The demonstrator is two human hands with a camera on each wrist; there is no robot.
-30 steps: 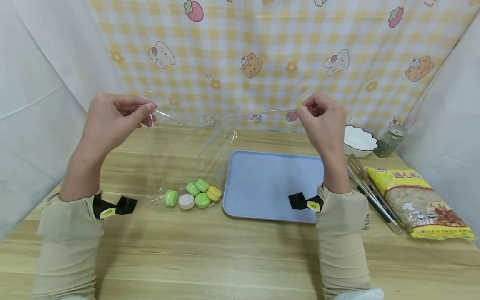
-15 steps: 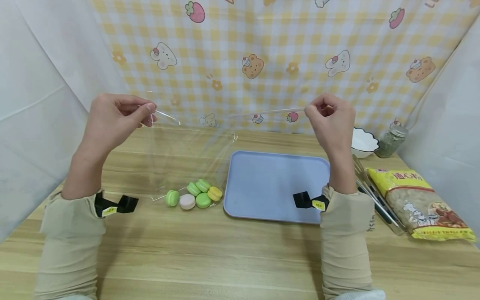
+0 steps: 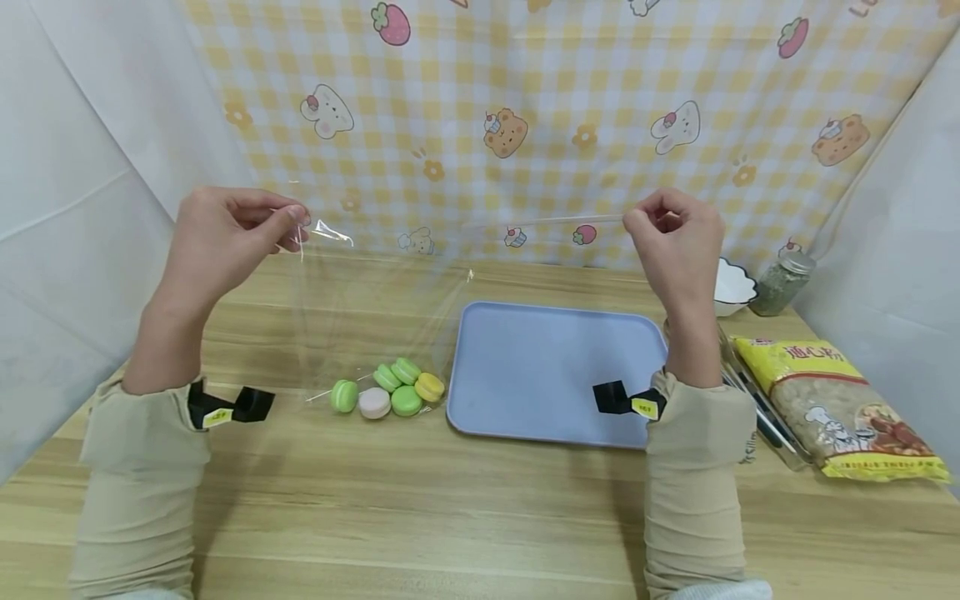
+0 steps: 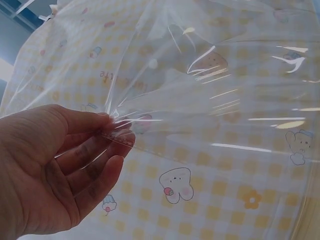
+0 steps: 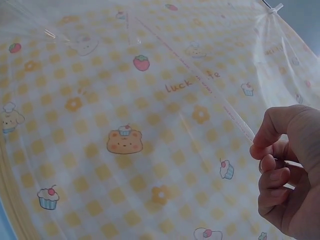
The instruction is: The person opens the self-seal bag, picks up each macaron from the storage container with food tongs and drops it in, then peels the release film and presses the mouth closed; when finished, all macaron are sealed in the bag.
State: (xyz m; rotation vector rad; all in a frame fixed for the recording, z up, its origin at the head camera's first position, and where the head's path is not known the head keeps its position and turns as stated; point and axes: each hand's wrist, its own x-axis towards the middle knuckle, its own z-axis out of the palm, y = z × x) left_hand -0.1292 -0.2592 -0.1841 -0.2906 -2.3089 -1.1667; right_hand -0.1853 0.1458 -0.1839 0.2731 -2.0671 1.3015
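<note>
My left hand pinches the upper corner of a clear plastic bag between thumb and fingers. In the left wrist view the film creases outward from that pinch. Several macarons, green, yellow and pale pink, lie at the bottom of the bag, seemingly inside it. My right hand, raised above the tray's right side, pinches the end of a thin whitish strip. That strip runs taut from the bag's top edge and carries small reddish print.
A blue tray lies right of the macarons. Farther right are a white scalloped bowl, a lidded jar, metal tongs and a yellow food packet. A checked cloth hangs behind the table.
My right hand has moved to the right, drawing the strip out longer. My left hand stays almost still at the bag corner, and the macarons have not moved.
</note>
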